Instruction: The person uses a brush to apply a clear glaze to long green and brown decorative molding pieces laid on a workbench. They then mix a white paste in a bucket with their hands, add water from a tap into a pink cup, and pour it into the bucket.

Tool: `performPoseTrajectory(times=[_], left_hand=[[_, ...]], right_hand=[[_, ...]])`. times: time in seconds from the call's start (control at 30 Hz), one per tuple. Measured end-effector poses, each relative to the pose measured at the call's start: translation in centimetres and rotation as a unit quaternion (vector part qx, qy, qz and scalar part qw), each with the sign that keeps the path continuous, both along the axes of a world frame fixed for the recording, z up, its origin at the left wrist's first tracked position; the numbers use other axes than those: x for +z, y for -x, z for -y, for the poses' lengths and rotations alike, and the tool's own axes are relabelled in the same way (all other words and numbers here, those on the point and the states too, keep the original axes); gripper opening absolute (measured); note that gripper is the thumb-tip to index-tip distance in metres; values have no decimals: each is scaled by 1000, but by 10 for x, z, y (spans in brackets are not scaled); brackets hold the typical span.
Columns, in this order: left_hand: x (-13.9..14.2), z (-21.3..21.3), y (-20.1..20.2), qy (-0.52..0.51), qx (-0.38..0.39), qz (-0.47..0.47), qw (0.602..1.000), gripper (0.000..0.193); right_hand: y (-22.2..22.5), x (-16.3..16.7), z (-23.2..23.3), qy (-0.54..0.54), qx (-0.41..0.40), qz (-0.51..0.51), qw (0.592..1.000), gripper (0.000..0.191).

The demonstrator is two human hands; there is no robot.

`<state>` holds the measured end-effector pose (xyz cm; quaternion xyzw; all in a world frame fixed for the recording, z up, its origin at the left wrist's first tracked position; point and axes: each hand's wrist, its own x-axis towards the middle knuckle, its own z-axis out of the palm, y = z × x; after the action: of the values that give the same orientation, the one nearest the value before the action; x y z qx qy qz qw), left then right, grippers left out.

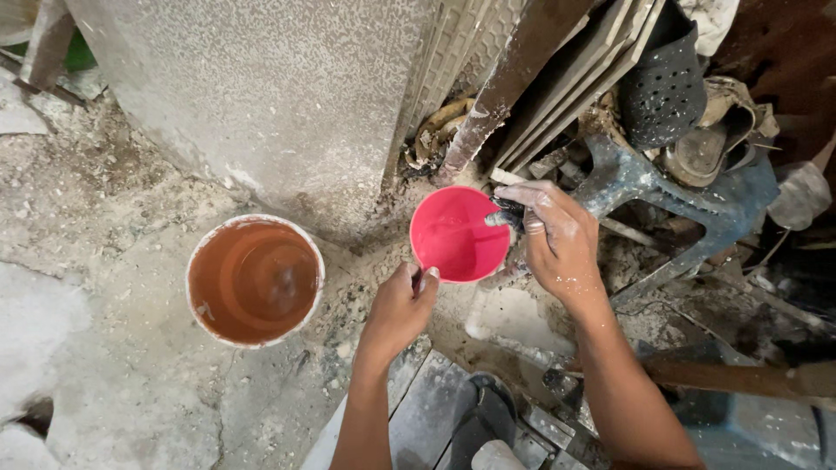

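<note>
Two bare forearms rise from the bottom edge toward a small pink bowl [459, 233] held above the dusty ground. Fingers of the left hand [401, 306] are curled together, with the thumb and fingertips pinching the bowl's near rim at its lower left. Those of the right hand [557, 239], dusted with pale powder and white specks, are bunched around the dark handle of a small tool [503, 215] at the bowl's right rim; its pale tip reaches in over the edge, though the tool's kind cannot be told.

Round and shallow, the bowl has a bright pink inside, smooth and glossy, with a lighter streak running across it from the tool's tip. Its rim is thin and even. It sits between the two hands, just in front of the foot of a rough grey concrete pillar [261, 87].

Left of the bowl, and apart from it, stands a white-rimmed bucket [254, 280] stained orange-brown inside, resting on cracked, sandy ground. Behind the right hand lean several boards and tiles [557, 78], and beside them lies a grey-blue plastic chair [697, 209] tipped over among rubble. A dark perforated basket [664, 87] hangs above that clutter. Below the hands, grey slabs [435, 409] lie on the floor.
</note>
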<state>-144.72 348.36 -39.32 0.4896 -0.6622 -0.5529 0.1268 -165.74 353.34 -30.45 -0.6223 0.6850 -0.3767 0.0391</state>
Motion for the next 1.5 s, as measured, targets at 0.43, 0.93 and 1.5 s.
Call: performPoseTrajectory(times=[0.43, 0.93, 1.5], left_hand=[[-2, 3, -1, -9, 14, 1, 1000, 37], [7, 8, -3, -39, 15, 16, 999, 36], [3, 7, -4, -29, 19, 17, 999, 34]], right_hand=[[0, -1, 1, -19, -1, 12, 1000, 28], [-3, 2, 1, -29, -21, 28, 999, 30], [-2, 2, 0, -28, -10, 20, 999, 31]])
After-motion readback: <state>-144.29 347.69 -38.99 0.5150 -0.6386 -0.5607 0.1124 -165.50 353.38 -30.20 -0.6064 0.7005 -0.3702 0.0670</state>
